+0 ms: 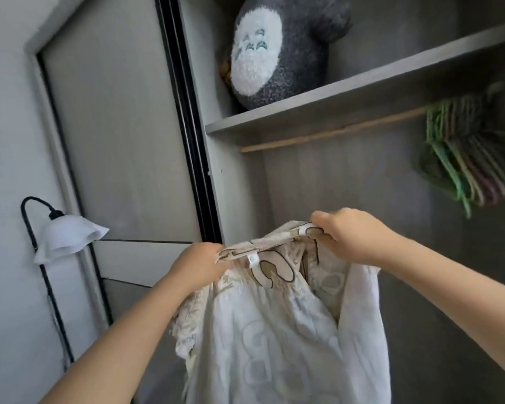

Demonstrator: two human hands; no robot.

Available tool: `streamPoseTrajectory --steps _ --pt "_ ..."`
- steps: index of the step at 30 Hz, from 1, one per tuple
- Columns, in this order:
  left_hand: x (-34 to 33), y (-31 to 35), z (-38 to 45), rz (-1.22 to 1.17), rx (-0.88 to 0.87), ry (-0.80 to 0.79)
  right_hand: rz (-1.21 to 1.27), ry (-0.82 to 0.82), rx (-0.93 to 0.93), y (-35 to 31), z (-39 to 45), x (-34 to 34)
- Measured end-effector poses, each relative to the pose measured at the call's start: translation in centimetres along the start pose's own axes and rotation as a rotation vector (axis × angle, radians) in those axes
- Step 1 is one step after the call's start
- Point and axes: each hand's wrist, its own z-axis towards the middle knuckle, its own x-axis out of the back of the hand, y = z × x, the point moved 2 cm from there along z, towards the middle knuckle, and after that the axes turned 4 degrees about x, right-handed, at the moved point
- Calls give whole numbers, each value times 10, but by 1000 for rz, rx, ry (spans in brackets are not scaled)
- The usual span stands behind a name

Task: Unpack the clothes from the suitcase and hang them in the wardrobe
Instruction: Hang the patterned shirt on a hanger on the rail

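A cream, patterned garment (274,330) hangs in front of the open wardrobe, held up by its neckline. My left hand (200,265) grips the left end of the collar. My right hand (347,234) pinches the right end, a little higher. A small white label shows on the collar between them. Above runs the wooden hanging rail (318,138). A bunch of green and pink hangers (455,158) hangs at its right end. The suitcase is out of view.
A grey shelf (347,97) above the rail carries a large grey and white plush toy (277,51). The black sliding-door frame (187,126) borders the wardrobe on the left. A white-shaded lamp (67,237) on a black stem stands by the left wall.
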Motion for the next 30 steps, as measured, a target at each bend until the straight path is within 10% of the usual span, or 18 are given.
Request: streamPoseTrajectory --steps 7,15,21,30 --pt "-55 96 75 -495 -65 2 17 -119 -211 149 -50 3" --pt "-82 183 134 -347 6 186 -36 -683 -293 230 -47 -32" --pt "-87 207 151 -253 101 241 -99 -74 -615 279 6 -30" --pt "-74 194 156 -137 226 269 -355 -70 -825 330 15 -47"
